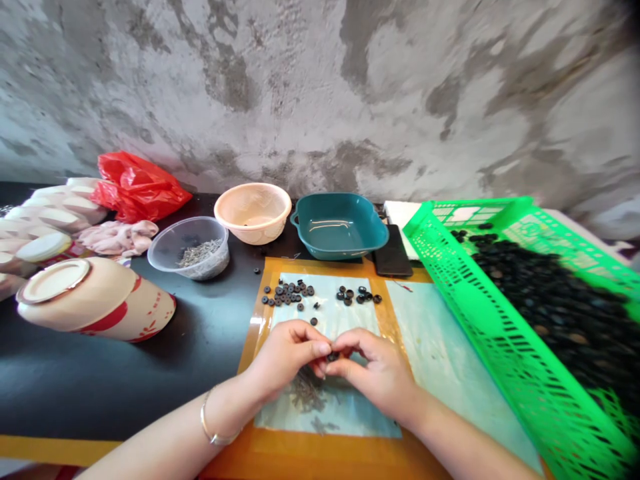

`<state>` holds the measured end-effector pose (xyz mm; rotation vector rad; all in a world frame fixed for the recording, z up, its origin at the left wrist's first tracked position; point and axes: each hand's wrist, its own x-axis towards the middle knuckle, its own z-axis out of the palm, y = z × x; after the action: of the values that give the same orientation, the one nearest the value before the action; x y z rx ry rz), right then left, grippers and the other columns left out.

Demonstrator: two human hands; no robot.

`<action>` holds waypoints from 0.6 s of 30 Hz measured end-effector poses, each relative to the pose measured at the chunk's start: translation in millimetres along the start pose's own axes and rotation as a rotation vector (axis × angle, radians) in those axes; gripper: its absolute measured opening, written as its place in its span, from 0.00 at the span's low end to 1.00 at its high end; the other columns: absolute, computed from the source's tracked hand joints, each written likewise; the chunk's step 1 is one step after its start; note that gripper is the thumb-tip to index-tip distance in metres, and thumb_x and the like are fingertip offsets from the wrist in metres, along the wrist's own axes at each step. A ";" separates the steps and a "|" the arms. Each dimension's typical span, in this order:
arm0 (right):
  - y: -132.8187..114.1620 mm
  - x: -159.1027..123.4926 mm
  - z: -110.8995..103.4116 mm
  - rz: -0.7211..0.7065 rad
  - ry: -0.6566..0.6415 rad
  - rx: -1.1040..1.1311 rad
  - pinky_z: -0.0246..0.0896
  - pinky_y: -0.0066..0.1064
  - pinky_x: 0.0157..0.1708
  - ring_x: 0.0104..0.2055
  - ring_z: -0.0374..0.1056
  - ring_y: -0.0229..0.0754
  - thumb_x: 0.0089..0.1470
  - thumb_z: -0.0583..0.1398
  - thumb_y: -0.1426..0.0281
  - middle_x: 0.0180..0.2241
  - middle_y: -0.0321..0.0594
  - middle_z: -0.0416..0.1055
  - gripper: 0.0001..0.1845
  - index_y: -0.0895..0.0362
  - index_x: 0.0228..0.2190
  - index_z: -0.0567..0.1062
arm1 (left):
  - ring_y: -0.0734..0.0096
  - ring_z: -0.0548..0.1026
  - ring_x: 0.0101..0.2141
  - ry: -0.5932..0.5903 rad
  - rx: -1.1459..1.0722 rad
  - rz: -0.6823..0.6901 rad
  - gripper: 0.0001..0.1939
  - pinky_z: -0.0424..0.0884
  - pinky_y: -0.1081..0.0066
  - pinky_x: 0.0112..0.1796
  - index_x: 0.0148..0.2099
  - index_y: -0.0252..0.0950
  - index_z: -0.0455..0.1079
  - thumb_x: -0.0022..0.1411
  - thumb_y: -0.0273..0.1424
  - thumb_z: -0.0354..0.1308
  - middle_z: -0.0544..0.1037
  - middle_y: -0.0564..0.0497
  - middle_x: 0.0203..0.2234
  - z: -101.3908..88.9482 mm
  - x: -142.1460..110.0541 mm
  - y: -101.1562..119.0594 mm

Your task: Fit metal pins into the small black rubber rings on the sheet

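Observation:
My left hand (pixel 286 357) and my right hand (pixel 373 370) meet above a pale blue sheet (pixel 345 407), their fingertips pinching a small black rubber washer (pixel 332 357) between them. Two loose clusters of matching washers (pixel 287 292) lie on the sheet just beyond my fingers, with a second group (pixel 357 297) to the right. A scattering of thin metal pins (pixel 305 393) sits under my hands, partly hidden by them. A green plastic crate (pixel 500 293) lies tilted at the right, heaped with black washers (pixel 555 307).
A clear tub of metal pins (pixel 190 250), a peach bowl (pixel 253 213), a teal dish (pixel 339 225) and a dark phone (pixel 393 251) stand along the far side of the black table (pixel 100 380). Stacked ceramic bowls (pixel 95 300) and a red plastic bag (pixel 135 190) lie at the left, against a stained wall.

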<state>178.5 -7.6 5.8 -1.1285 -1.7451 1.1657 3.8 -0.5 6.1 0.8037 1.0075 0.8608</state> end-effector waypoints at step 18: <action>2.2 -1.2 -3.5 0.033 -0.026 -0.095 0.66 0.27 0.29 0.26 0.70 0.37 0.47 0.68 0.64 0.24 0.33 0.75 0.10 0.55 0.27 0.75 | 0.77 0.70 0.13 -0.097 -0.084 -0.133 0.24 0.66 0.78 0.17 0.22 0.31 0.68 0.40 0.47 0.71 0.75 0.51 0.12 0.0 -2.0 -2.0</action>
<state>182.6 -7.3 4.7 -1.2075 -1.8242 1.1321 3.7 -3.2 5.1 0.6925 0.9230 0.7386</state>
